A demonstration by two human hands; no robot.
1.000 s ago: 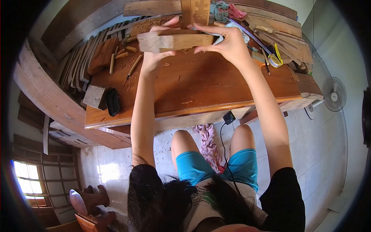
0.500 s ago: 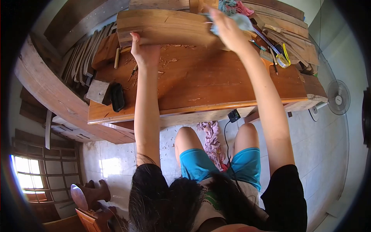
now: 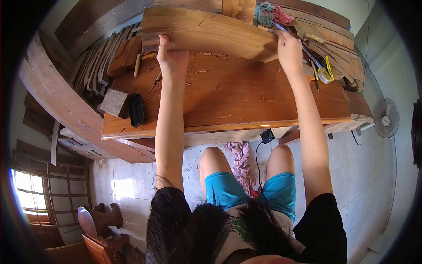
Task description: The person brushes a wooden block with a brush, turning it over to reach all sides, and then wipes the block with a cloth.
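A long curved wooden board is held up over the far part of the brown wooden table. My left hand grips its left end from below, with the thumb up on the near face. At the board's right end is my right hand, its fingers bent together around the end; the fingertips are partly hidden. Wood shavings lie scattered on the tabletop below the board.
A wood block and a black tray lie at the table's left. Curved wood pieces stand behind them. To the right are a tape measure, a pencil and cloths. A fan stands beyond.
My right hand has come down from above the board's right part to its right end. The bluish cloth seen near that hand no longer shows there. My left hand still holds the left end.
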